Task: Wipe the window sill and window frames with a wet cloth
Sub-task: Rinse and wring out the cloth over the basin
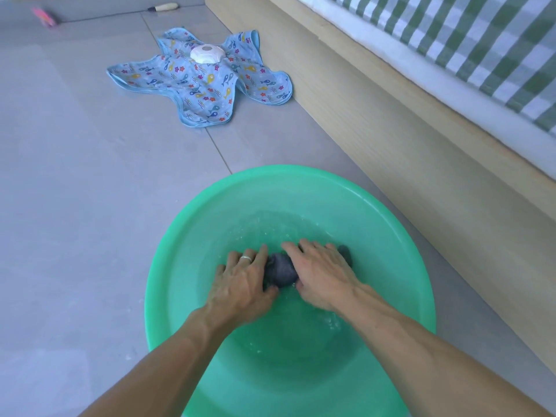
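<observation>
Two hands work one dark grey cloth in a green plastic basin on the tiled floor. Going left to right: the left hand, with a ring, lies fingers-spread over the cloth's left end; the bunched cloth sits between; the right hand covers its right end, fingers loosely apart. Whether either thumb grips underneath cannot be told. Lifted unwrung, the cloth would likely drip across the tiles, or splash the wooden bed frame alongside.
</observation>
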Motion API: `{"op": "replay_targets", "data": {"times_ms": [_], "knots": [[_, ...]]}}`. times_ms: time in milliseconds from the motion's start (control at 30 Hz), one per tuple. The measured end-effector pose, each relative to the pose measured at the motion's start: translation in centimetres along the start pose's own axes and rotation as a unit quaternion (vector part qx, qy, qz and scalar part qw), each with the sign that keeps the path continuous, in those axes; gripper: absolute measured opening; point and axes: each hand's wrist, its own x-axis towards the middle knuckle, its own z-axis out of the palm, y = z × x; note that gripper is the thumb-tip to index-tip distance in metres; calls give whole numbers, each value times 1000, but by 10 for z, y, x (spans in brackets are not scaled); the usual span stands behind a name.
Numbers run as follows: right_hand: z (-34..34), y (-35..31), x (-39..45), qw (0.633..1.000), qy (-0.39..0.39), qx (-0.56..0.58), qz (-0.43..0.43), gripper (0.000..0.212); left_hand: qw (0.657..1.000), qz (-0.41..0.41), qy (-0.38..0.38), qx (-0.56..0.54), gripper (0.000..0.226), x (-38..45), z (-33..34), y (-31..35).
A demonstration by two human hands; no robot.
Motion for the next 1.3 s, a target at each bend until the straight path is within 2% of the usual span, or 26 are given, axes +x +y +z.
{"op": "replay_targets", "data": {"times_ms": [67, 100, 200, 233, 267, 300, 333, 367, 400, 433, 467, 500, 567, 633, 667, 767, 833, 867, 933, 967, 1033, 1100, 1133, 1233, 1267, 1300], "knots": [[-14, -8, 1, 976, 54, 201, 69, 28, 996, -12, -15, -89, 100, 1, 4, 4], [-22, -12, 3, 943, 78, 307, 103, 20, 979, -12, -21, -200, 113, 0, 2, 8], [-47, -26, 12, 817, 141, 520, 205, 20, 843, -44, 16, -536, 129, 4, -12, 33], [-52, -32, 13, 764, 140, 586, 230, 24, 810, -73, 31, -581, 120, 5, -16, 41], [-57, -37, 14, 716, 128, 640, 246, 32, 802, -105, 49, -585, 101, 7, -20, 45], [-61, -39, 13, 688, 113, 669, 257, 38, 814, -136, 64, -560, 75, 9, -25, 46], [-64, -38, 9, 706, 111, 653, 250, 39, 835, -158, 62, -523, 46, 11, -26, 44], [-68, -35, 3, 777, 117, 578, 220, 36, 852, -160, 42, -497, 23, 13, -29, 40], [-67, -30, -3, 873, 125, 440, 171, 38, 863, -154, 21, -480, 20, 16, -31, 34], [-66, -25, -10, 943, 131, 287, 110, 52, 870, -142, -4, -472, 25, 17, -35, 31], [-65, -22, -18, 979, 124, 154, 47, 70, 875, -117, -30, -468, 25, 18, -40, 29], [-64, -23, -23, 993, 106, 51, -4, 87, 878, -82, -61, -467, 20, 17, -47, 29], [-56, -24, -26, 992, 95, -64, -58, 102, 880, -7, -149, -450, 28, 17, -57, 26], [-52, -24, -25, 990, 100, -89, -50, 86, 909, 38, -204, -360, 28, 18, -64, 22], [-51, -23, -23, 989, 109, -93, -44, 71, 936, 54, -193, -290, 23, 20, -64, 19], [-54, -23, -15, 996, 64, -54, -6, 30, 997, 51, -36, -45, 20, 14, -67, 19], [-63, -14, -7, 994, -48, 94, 15, 12, 996, 7, 65, 62, 40, 8, -65, 20], [-67, -7, -6, 972, -111, 206, 25, 15, 993, -18, 85, 82, 47, 7, -64, 18], [-69, 1, -8, 910, -163, 380, 27, 20, 993, -48, 99, 44, 42, 7, -61, 9], [-68, 0, -10, 905, -139, 401, 27, 22, 994, -55, 98, -2, 36, 8, -59, 6], [-59, -8, -10, 929, -34, 366, 53, 33, 989, -66, 66, -113, 33, 9, -54, 8], [-47, -24, -9, 924, 51, 364, 104, 55, 975, -73, 25, -209, 46, 6, -51, 23], [-43, -32, -9, 894, 44, 426, 132, 70, 965, -74, 22, -249, 50, 5, -50, 29], [-36, -49, -9, 756, -41, 635, 153, 114, 951, -49, 24, -305, 55, 6, -52, 29], [-33, -47, -10, 738, -46, 658, 145, 112, 957, -41, 10, -287, 58, 7, -54, 22], [-33, -43, -13, 750, -50, 646, 131, 102, 963, -36, -11, -266, 57, 9, -59, 15]]}}
